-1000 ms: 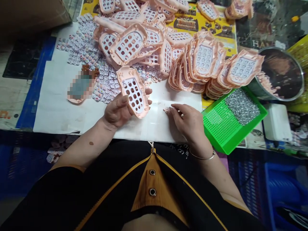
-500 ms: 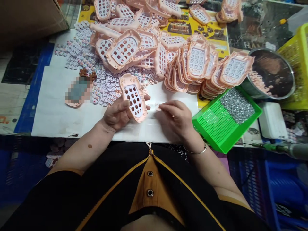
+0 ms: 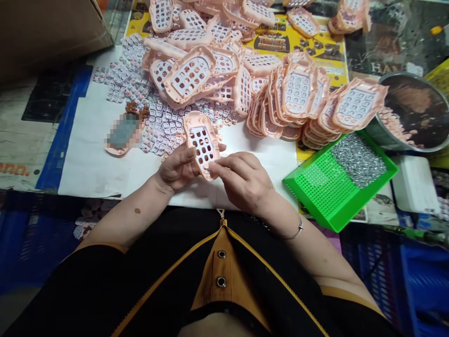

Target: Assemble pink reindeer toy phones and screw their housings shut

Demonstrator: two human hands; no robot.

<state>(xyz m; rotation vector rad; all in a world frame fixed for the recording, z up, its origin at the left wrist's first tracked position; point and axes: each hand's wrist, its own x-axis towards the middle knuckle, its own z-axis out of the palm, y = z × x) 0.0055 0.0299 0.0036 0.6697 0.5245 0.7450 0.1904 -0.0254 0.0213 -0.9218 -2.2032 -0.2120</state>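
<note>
My left hand (image 3: 177, 166) is closed around a pink plastic phone-shaped shell (image 3: 189, 122), its inner side facing up. A white panel with rows of holes fills the shell's middle. At the shell's lower end, the fingertips of my right hand (image 3: 245, 180) pinch a small pink plastic piece (image 3: 206, 165), partly hidden by the fingers. Behind my hands lies a heap of similar shells (image 3: 191, 75). White button sheets (image 3: 157, 126) are spread under and beside that heap. Shells with keypads fitted stand in stacks (image 3: 298, 89) at the right.
A green basket (image 3: 315, 196) holds many small silver metal parts (image 3: 358, 159). Next to it, a steel bowl (image 3: 435, 133) contains small pink pieces (image 3: 394, 126). One shell with brown antler shapes (image 3: 121, 135) lies at the left, partly blurred. A cardboard box (image 3: 52, 37) stands far left.
My right hand has moved left, from beside the shell to its lower end, and now touches it. My left hand still holds the shell. The whole view has shifted slightly.
</note>
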